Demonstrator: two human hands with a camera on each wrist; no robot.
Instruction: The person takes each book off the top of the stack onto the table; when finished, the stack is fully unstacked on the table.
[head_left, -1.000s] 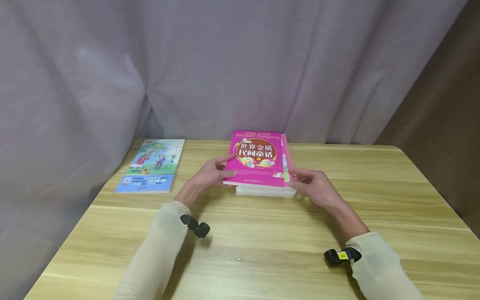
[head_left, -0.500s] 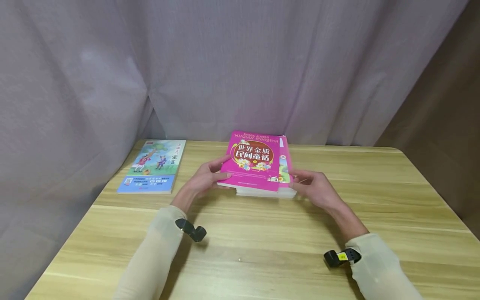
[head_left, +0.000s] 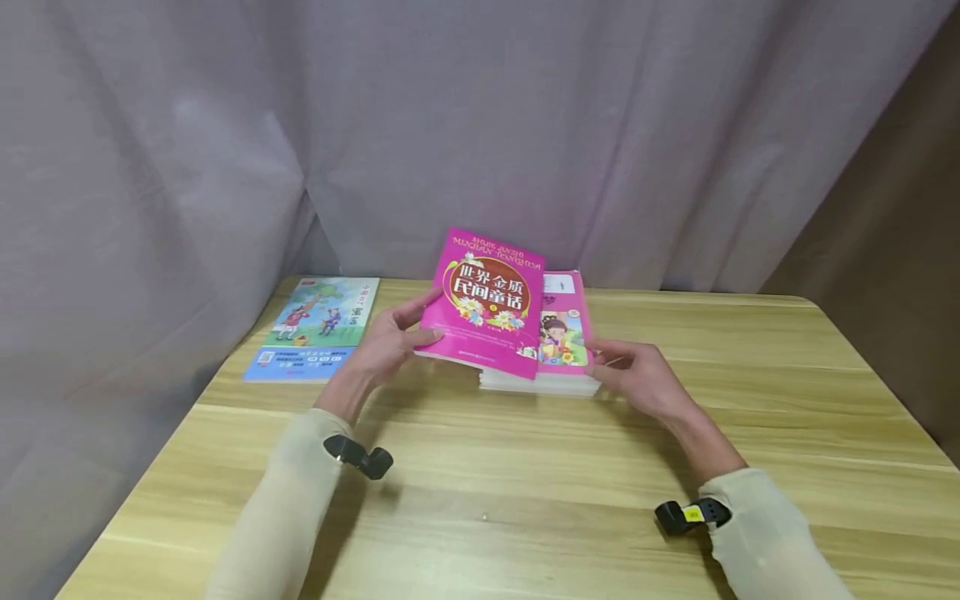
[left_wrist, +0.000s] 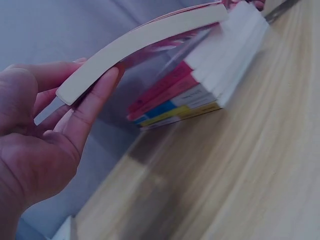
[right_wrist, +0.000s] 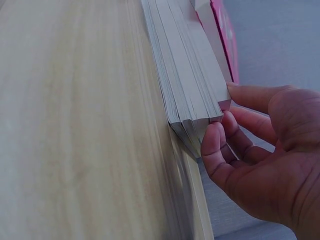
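A magenta storybook (head_left: 487, 304) is tilted above the left part of a stack of books (head_left: 562, 333), whose top book has a pink cover with a cartoon child. My left hand (head_left: 386, 342) pinches the storybook by its left edge. In the left wrist view that storybook (left_wrist: 140, 42) bows, with a gap between it and the coloured spines (left_wrist: 175, 97) of the stack. My right hand (head_left: 637, 375) holds the right side of the stack near its front corner. From the right wrist view, its curled fingertips (right_wrist: 216, 135) are against the page edges (right_wrist: 185, 65).
Another book (head_left: 311, 321) with a green and blue cover lies flat at the left back of the wooden table (head_left: 480, 467). A grey curtain (head_left: 480, 125) hangs right behind the table's back edge. Black wrist cameras (head_left: 360, 458) sit on both sleeves.
My left hand has drawn the magenta storybook left and raised it off the stack, tilting it and uncovering more of the pink book below. My right hand has stayed at the stack.
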